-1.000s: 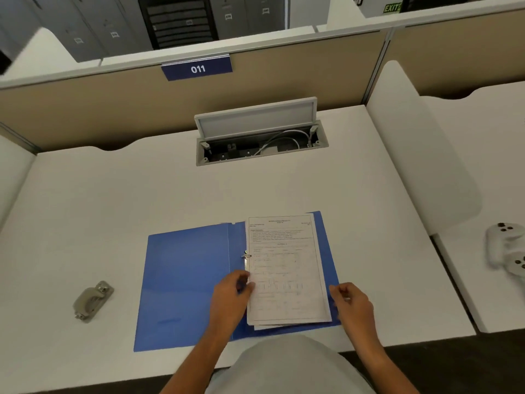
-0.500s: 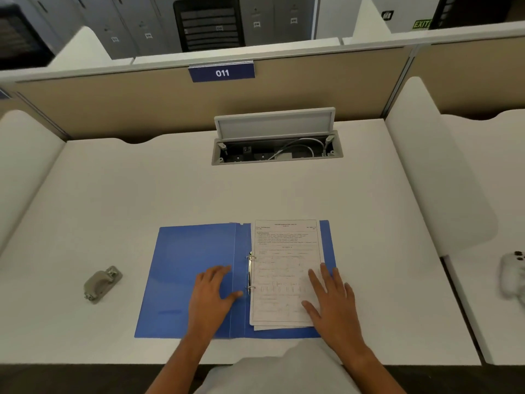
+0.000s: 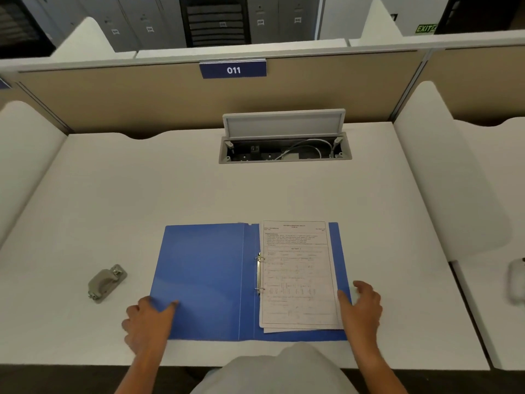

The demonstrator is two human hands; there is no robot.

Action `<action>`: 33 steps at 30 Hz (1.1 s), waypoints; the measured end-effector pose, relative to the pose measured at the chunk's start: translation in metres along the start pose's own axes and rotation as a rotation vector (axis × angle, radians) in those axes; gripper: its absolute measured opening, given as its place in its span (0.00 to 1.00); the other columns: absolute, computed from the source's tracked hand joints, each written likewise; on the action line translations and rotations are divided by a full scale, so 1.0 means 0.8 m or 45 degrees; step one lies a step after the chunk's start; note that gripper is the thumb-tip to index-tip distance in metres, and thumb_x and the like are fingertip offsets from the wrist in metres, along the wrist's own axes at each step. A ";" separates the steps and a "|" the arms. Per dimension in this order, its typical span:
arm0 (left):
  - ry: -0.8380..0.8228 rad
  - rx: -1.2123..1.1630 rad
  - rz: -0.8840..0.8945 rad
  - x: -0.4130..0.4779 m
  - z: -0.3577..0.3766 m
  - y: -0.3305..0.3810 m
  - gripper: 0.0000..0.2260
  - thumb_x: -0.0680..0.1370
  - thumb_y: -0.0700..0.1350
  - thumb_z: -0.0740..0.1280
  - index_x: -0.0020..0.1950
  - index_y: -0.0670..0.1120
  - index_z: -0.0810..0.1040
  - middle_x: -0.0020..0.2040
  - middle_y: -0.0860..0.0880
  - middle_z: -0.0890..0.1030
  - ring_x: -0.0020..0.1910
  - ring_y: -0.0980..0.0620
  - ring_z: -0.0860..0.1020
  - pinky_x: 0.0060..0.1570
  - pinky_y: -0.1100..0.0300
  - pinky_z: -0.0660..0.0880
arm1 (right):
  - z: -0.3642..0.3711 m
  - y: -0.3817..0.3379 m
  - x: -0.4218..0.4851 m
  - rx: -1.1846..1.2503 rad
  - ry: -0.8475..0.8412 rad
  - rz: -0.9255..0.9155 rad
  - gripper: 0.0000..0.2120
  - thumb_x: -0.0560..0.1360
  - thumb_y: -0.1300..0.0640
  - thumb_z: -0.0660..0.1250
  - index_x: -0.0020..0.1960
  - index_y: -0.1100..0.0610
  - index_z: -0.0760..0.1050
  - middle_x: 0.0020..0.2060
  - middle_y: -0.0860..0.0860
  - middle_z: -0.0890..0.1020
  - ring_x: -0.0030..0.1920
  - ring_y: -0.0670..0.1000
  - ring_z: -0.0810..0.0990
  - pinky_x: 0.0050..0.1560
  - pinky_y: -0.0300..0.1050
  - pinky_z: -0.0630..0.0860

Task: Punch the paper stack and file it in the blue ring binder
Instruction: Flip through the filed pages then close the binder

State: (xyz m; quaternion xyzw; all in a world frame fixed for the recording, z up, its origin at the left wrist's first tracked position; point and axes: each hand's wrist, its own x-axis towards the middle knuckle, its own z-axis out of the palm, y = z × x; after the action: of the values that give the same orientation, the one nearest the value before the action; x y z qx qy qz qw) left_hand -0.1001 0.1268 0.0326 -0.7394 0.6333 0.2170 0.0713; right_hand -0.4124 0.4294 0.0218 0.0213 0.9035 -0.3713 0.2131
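Note:
The blue ring binder [image 3: 199, 280] lies open and flat on the white desk [image 3: 142, 194], near its front edge. The printed paper stack [image 3: 298, 274] sits on the right half, its left margin threaded on the two metal rings [image 3: 259, 275], which look closed. My left hand [image 3: 147, 322] is at the lower left corner of the left cover, thumb on top of the cover and fingers at its edge. My right hand [image 3: 362, 308] rests at the binder's right edge, thumb touching the cover beside the paper, fingers loosely spread on the desk.
A grey hole punch [image 3: 106, 282] lies on the desk to the left of the binder. A cable box [image 3: 284, 150] with its lid raised sits at the back. White side dividers [image 3: 443, 177] bound the desk. A white object [image 3: 515, 282] lies on the neighbouring desk at right.
Both hands slid outward off the pages: the left from near the rings to the left cover's corner, the right from the paper to the binder's right edge. The paper now lies flat on the rings.

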 end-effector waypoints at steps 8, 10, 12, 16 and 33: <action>-0.044 -0.333 -0.106 0.041 -0.008 -0.022 0.31 0.78 0.61 0.73 0.70 0.41 0.73 0.68 0.32 0.76 0.65 0.29 0.75 0.67 0.34 0.72 | -0.010 -0.023 0.022 0.434 -0.080 0.304 0.21 0.81 0.57 0.72 0.72 0.57 0.73 0.62 0.54 0.78 0.62 0.57 0.77 0.60 0.53 0.76; -0.112 -0.464 -0.113 0.047 -0.022 -0.026 0.28 0.80 0.60 0.71 0.68 0.39 0.76 0.66 0.33 0.79 0.62 0.31 0.77 0.64 0.38 0.75 | -0.012 -0.017 0.031 0.458 -0.116 0.368 0.21 0.81 0.54 0.73 0.71 0.58 0.75 0.64 0.55 0.81 0.65 0.60 0.79 0.66 0.58 0.78; -0.221 -0.642 -0.152 0.054 -0.040 -0.028 0.25 0.83 0.57 0.68 0.69 0.37 0.77 0.68 0.35 0.79 0.62 0.33 0.76 0.62 0.43 0.70 | -0.014 -0.018 0.035 0.470 -0.158 0.421 0.18 0.81 0.53 0.72 0.68 0.59 0.78 0.61 0.58 0.84 0.62 0.62 0.81 0.64 0.59 0.80; -0.427 -1.215 -0.120 0.041 -0.084 -0.024 0.18 0.82 0.57 0.68 0.64 0.46 0.83 0.64 0.46 0.84 0.62 0.43 0.81 0.62 0.44 0.75 | -0.022 -0.033 0.023 0.498 -0.234 0.513 0.09 0.82 0.56 0.70 0.51 0.63 0.82 0.47 0.60 0.86 0.45 0.60 0.82 0.44 0.49 0.78; -0.970 -0.693 1.100 -0.092 -0.007 0.098 0.37 0.75 0.71 0.70 0.81 0.71 0.59 0.83 0.70 0.55 0.83 0.63 0.54 0.82 0.54 0.58 | -0.009 -0.044 -0.009 0.441 -0.277 0.405 0.15 0.84 0.49 0.67 0.63 0.58 0.79 0.56 0.58 0.85 0.56 0.60 0.81 0.55 0.55 0.78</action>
State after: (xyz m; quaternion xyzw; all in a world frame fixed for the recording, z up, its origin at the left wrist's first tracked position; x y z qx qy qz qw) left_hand -0.1820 0.1769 0.0811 -0.2798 0.7268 0.6272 0.0070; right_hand -0.4155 0.4096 0.0524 0.1591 0.7834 -0.4826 0.3579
